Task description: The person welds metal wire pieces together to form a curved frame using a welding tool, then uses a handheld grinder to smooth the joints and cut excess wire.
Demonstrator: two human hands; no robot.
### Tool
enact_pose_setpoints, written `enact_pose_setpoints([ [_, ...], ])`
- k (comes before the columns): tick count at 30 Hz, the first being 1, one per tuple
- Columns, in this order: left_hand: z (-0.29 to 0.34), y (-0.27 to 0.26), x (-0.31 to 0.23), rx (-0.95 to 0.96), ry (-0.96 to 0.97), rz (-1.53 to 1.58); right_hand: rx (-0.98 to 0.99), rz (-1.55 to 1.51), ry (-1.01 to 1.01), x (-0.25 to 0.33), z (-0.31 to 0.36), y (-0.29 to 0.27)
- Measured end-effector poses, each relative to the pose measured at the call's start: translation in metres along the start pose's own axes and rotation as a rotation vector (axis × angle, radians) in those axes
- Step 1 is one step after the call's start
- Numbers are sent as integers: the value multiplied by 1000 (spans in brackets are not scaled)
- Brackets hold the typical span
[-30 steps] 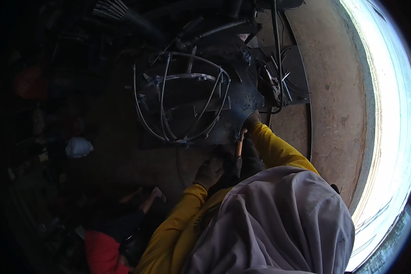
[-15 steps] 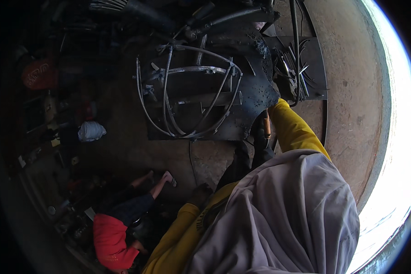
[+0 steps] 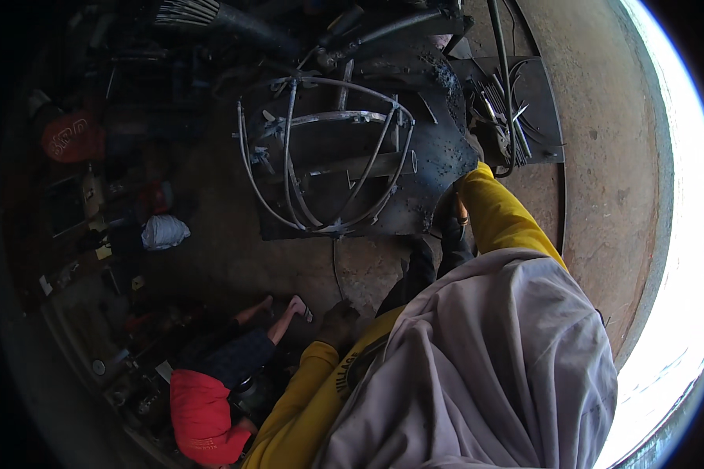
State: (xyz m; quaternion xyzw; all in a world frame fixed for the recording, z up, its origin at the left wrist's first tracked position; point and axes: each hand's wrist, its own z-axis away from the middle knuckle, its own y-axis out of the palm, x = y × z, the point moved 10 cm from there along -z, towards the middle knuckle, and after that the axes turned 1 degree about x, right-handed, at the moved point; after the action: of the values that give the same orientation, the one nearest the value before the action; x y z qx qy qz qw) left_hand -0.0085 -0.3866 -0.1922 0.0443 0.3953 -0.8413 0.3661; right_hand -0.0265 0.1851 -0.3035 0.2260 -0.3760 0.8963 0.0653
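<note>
My left hand (image 3: 338,324) hangs low beside my body, away from the workbench. It is dark and dim, and how its fingers lie cannot be made out. My right hand (image 3: 474,147) is at the right edge of the dark metal bench top (image 3: 438,176), mostly lost in shadow beyond the yellow cuff. Whatever it may hold is hidden. An orange handle (image 3: 462,211) shows just below that sleeve. On the bench stands a frame of curved metal rods (image 3: 291,148), apart from both hands. A metal pipe (image 3: 383,165) lies within its outline.
Cut rods (image 3: 502,117) lie on a metal sheet right of the bench, beside a dark upright bar (image 3: 501,47). A person in a red shirt (image 3: 203,414) is low at the left. A white bundle (image 3: 165,232) and a red cap-like thing (image 3: 73,137) sit farther left.
The view has shifted slightly, moving the floor-level things a little right. My left hand sits slightly higher and farther left in the picture. The rod frame looks unchanged on the bench.
</note>
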Motion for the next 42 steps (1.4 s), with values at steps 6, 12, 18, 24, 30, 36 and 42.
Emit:
enact_pose_setpoints([
  [6,59,-157,48,-966,-462,340,174,154,-213,2,61,-12],
  [12,72,-347,-104,-1373,-7,-335,-21,35,-139,-102,84,-12],
  [18,11,-439,-213,-1264,48,-280,153,45,73,-181,163,9],
  [24,-30,-453,-226,-1120,-143,-307,147,-179,358,-321,254,9],
  [30,-47,-468,-126,-951,-324,58,59,-278,466,-377,332,2],
  [36,-59,-467,-133,-839,-203,327,31,-240,516,-395,379,21],
  [42,-17,-476,-130,-1047,69,606,106,-573,463,-353,371,47],
])
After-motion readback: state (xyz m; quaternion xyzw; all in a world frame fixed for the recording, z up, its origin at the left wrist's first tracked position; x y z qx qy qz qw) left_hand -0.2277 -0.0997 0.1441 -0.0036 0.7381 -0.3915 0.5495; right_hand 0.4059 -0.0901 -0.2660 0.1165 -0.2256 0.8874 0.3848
